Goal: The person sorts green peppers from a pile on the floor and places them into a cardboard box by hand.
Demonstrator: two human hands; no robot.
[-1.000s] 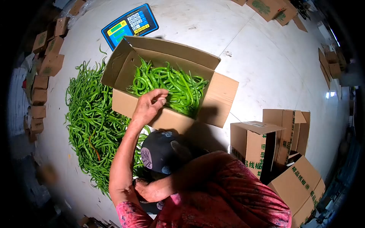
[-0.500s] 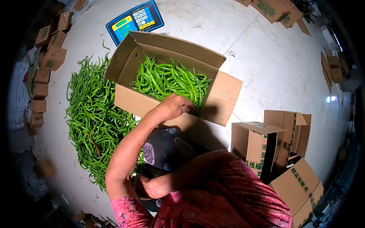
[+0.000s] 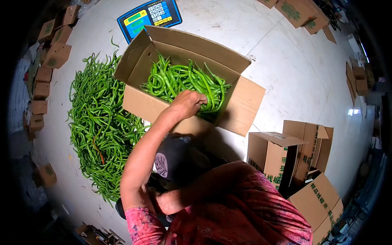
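Over the near edge of an open carton, the person's left arm is slanting up from a pink sleeve, bent at the elbow, the wrist hanging just above the cardboard rim. Across the body, the right arm is lying low, its right hand tucking in beside the left elbow; those fingers are hiding from me, so I cannot tell whether they are apart or together. The left hand is curling, back upward, thumb and forefinger bending close together at the edge of the green peppers; whether it is gripping one I cannot tell. Those peppers are lying tangled inside the carton, which is standing with its flaps spread. On the pale floor, a big heap of green peppers is sprawling to the left, a blue-framed scale display is sitting behind the carton, and printed cartons are crowding the right. Small brown boxes are lining the room's left side.
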